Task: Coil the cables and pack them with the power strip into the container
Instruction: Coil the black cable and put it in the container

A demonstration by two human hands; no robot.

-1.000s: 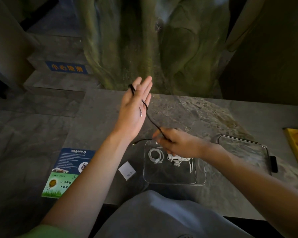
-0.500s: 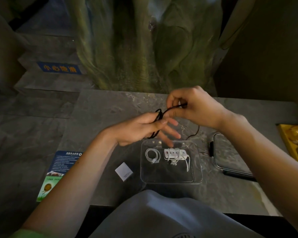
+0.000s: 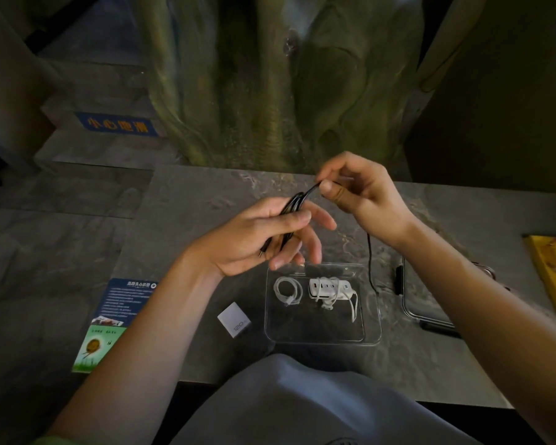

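A thin black cable (image 3: pixel 294 202) is looped around the fingers of my left hand (image 3: pixel 257 239), which hovers just above the clear plastic container (image 3: pixel 371 335). My right hand (image 3: pixel 363 194) pinches the same cable close to the loops; its free tail hangs down past my right wrist to the table. One plug end sticks out under my left palm. Inside the container lie a coiled white cable (image 3: pixel 287 290) on the left and a white power strip (image 3: pixel 329 287) with its own cord wrapped around it.
A small white charger block (image 3: pixel 235 321) lies left of the container. The container's lid (image 3: pixel 424 297) rests to the right. A blue-green leaflet (image 3: pixel 116 316) sits at the table's left edge, a yellow tray (image 3: pixel 552 271) at the far right. A rock-like sculpture stands behind the table.
My left hand dropped from an upright open palm to low over the container with the cable looped on its fingers. My right hand rose from the container and holds the cable beside the loops.
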